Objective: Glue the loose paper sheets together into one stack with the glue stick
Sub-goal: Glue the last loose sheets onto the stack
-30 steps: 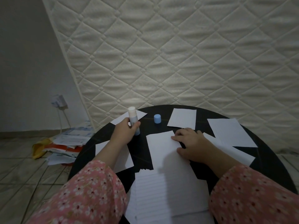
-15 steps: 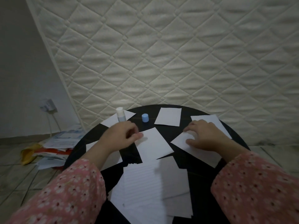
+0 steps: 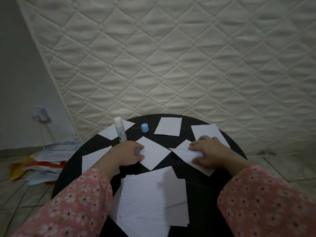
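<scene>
Table (image 3: 213,194): lying round and black at frame centre, scattered with paper sheets (image 3: 168,126)
Mattress (image 3: 171,57): leaning quilted, filling the top
Left hand (image 3: 127,153): pinching a sheet (image 3: 153,154)
Right hand (image 3: 209,153): pressing flat, fingers spread, on another sheet (image 3: 183,153)

A home room: quilted mattress (image 3: 171,65) leaning upright, tiled floor (image 3: 20,199).

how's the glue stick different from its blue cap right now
The glue stick is tall and white with a printed label; the blue cap is short and plain. The glue stick is uncapped and stands by the left hand; whether the fingers touch it is unclear. The blue cap sits alone, away from both hands. Both stand upright on the black table.
</scene>
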